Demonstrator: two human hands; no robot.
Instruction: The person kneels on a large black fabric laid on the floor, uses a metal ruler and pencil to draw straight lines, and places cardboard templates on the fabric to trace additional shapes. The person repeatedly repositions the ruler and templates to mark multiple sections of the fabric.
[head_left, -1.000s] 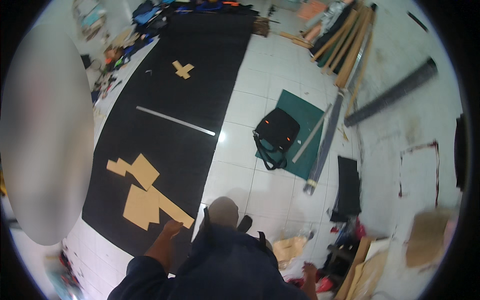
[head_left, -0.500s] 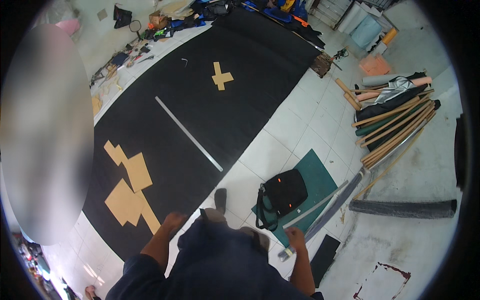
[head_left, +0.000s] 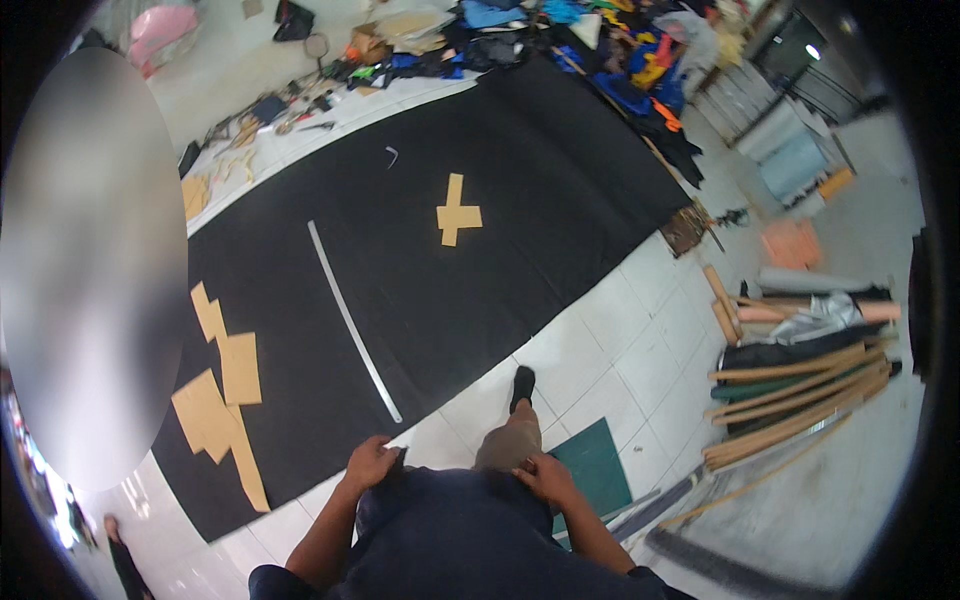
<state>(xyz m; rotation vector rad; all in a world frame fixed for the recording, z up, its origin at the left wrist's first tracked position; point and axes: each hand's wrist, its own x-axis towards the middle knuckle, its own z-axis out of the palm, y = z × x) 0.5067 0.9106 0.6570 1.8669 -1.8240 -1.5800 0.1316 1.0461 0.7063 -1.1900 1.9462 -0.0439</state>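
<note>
Both hands rest at the person's own waist: the left hand (head_left: 372,462) has its fingers curled around a small dark thing, the right hand (head_left: 545,477) rests loosely closed, holding nothing. The black fabric (head_left: 420,270) lies on the floor just ahead; stepping beside it, clear of the metal ruler (head_left: 352,320) lying on the fabric, seems wise.

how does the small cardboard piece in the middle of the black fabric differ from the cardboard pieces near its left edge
The small cardboard piece is one cross-like shape, alone in the middle of the black fabric. The left cardboard pieces are several larger, jagged shapes in a chain along the fabric's edge, nearer the left hand. Both are tan and lie flat.
</note>
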